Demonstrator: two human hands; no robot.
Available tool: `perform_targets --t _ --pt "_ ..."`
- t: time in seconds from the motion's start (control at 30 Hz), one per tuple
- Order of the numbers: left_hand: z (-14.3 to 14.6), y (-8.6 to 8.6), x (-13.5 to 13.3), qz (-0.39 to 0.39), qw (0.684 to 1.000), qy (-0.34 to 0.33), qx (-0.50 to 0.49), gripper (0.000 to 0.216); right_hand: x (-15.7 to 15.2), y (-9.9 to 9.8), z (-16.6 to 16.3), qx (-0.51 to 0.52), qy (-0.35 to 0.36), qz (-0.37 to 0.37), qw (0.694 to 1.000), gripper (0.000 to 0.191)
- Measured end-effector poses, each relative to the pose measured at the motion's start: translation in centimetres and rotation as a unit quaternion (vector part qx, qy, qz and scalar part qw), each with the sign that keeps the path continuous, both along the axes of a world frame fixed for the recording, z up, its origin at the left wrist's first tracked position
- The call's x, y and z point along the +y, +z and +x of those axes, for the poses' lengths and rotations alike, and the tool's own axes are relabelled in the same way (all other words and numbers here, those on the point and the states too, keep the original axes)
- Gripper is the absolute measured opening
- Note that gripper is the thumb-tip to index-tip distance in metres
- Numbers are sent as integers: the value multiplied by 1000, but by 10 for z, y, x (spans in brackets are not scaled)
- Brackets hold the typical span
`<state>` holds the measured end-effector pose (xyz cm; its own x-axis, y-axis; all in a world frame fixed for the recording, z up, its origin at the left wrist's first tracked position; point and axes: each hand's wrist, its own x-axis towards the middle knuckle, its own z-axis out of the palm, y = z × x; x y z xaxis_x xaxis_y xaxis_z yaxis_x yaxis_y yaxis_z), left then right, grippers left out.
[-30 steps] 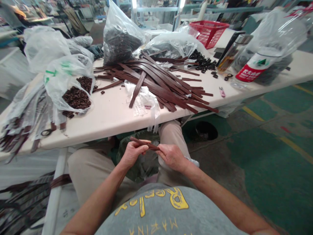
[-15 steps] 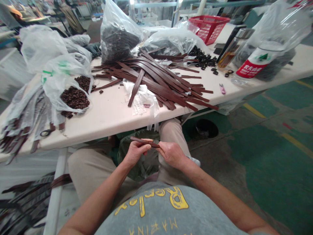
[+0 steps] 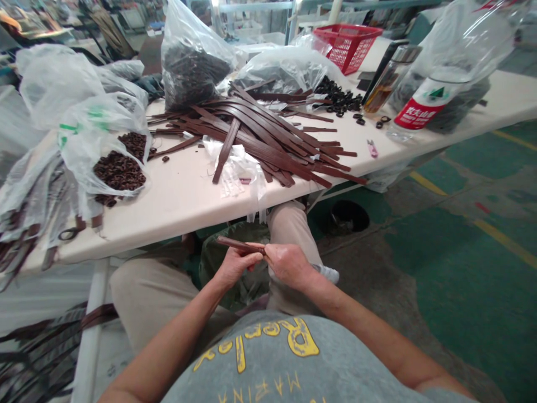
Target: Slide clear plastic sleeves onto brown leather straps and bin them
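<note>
Over my lap, my left hand [image 3: 237, 264] is closed around a dark brown strap [image 3: 235, 243], its thumb pressed along the strap. My right hand [image 3: 289, 264] pinches the strap's right end, touching the left fingertips. The strap's free end sticks out up and to the left. What lies between the right fingertips is hidden. On the table beyond lies a fanned pile of similar brown straps [image 3: 260, 134], with crumpled white wrapping [image 3: 235, 170] at its front. Small brown loops [image 3: 121, 170] spill from an open plastic bag [image 3: 79, 151] on the left.
Black rings [image 3: 339, 96], a red basket [image 3: 350, 45], a glass flask [image 3: 388, 78] and a large plastic bottle [image 3: 432, 103] stand at the back right. Pink snips [image 3: 372, 148] lie near the table's edge [image 3: 176, 224]. A black bin [image 3: 348, 215] is on the floor.
The view has shifted slightly, so the table things sit a little further left. Both hands have drawn closer together on the strap, with the left thumb now nearer the right fingers.
</note>
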<state>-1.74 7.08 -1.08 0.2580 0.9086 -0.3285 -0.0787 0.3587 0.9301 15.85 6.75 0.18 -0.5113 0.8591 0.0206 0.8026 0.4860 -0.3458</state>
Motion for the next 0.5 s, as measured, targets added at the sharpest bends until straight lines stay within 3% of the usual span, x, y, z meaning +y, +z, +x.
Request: perform_targets --t 0.17,0.27,0.33,0.37,0.4,0.47,0.5 --pt "0 -6 3 -15 998 56 -38 37 -2 16 -1 28 -38 29 998 20" --pt "-6 -4 7 -41 989 124 -64 36 -19 22 3 171 2 75 982 25" --pt "-10 -2 9 -53 985 148 -76 36 -37 15 3 307 39 -18 951 26" --pt "-11 -2 9 -57 983 152 -83 36 -47 9 2 381 28 -116 917 28" --pt "-12 -1 9 -60 982 152 -92 36 -55 1 1 455 -7 -231 860 32" --pt "-14 -1 8 -63 982 139 -110 37 -66 -13 -1 583 -123 -422 684 45" --pt "-15 -1 7 -62 983 129 -116 38 -68 -18 -2 631 -177 -470 591 49"
